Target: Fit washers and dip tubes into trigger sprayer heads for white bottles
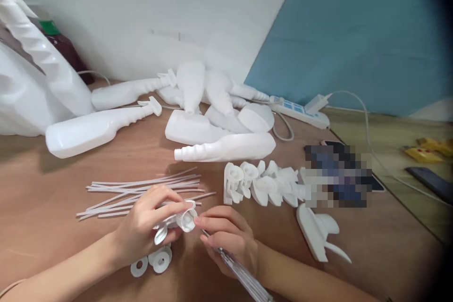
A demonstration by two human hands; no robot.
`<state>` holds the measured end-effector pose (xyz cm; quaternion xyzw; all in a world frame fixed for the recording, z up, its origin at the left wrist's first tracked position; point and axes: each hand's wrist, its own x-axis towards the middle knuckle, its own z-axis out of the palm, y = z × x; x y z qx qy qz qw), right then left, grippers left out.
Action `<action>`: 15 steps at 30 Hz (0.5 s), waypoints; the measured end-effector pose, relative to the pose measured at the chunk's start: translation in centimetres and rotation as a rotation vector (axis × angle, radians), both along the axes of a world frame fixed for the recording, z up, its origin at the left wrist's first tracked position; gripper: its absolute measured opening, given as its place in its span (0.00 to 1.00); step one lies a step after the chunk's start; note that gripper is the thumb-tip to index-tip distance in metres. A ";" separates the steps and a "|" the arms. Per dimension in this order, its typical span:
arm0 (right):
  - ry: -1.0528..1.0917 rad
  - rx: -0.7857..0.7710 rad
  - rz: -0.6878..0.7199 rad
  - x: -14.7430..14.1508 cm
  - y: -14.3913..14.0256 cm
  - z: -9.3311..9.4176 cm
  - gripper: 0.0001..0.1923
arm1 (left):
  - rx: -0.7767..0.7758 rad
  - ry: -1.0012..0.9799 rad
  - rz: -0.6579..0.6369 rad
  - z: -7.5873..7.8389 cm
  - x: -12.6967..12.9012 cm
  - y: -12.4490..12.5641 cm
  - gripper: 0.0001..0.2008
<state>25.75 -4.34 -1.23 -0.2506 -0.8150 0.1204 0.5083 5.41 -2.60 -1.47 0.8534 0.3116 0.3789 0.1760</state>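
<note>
My left hand (pixel 148 219) is closed around a white trigger spray head (pixel 187 221), with its round collar facing right. In my right hand (pixel 233 236) is a screwdriver (pixel 244 277) with a clear ridged handle. Its thin metal shaft points up and left toward the collar. The right thumb and forefinger come up to the collar's rim; whether they pinch a small part there I cannot tell. White ring gaskets (pixel 162 262) lie just below my left hand. Behind that hand, several thin white dip tubes (pixel 141 183) are spread on the table.
Several white bottles (pixel 226 147) lie piled along the wall. More spray heads (pixel 272 188) form a row at right, with a single spray head (pixel 314 231) nearer. A power strip (pixel 300 112) and a pixelated patch (pixel 338 174) over a phone are farther right.
</note>
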 end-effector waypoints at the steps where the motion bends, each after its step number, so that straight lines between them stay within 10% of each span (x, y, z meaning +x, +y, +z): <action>1: -0.001 0.013 0.009 0.0 0.0 -0.3 0.09 | -0.013 0.012 -0.004 0.1 0.0 0.0 0.19; 15: 0.273 -0.428 0.147 -0.1 0.2 0.3 0.12 | -0.062 0.087 0.006 0.7 0.2 0.3 0.12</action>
